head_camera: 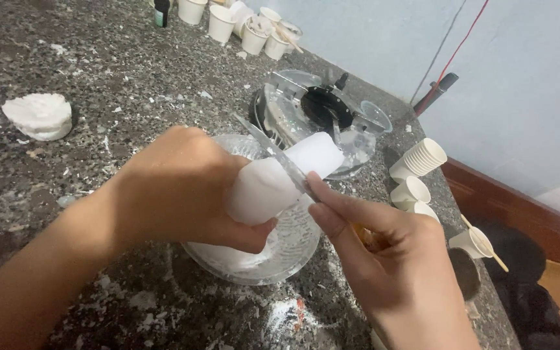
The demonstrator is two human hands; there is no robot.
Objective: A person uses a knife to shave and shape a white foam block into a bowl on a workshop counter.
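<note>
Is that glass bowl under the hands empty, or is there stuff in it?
Not empty. The glass bowl holds white shavings, heaped along its near side under the left hand.

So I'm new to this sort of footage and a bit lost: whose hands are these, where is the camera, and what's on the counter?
One camera, worn on the person's head, looks down at their own bare hands. The left hand grips a white wax-like block over a clear glass bowl. The right hand holds a knife with its blade against the block. On the speckled stone counter lie a white lump, small white paper cups, a second glass dish and scattered white shavings.
</note>
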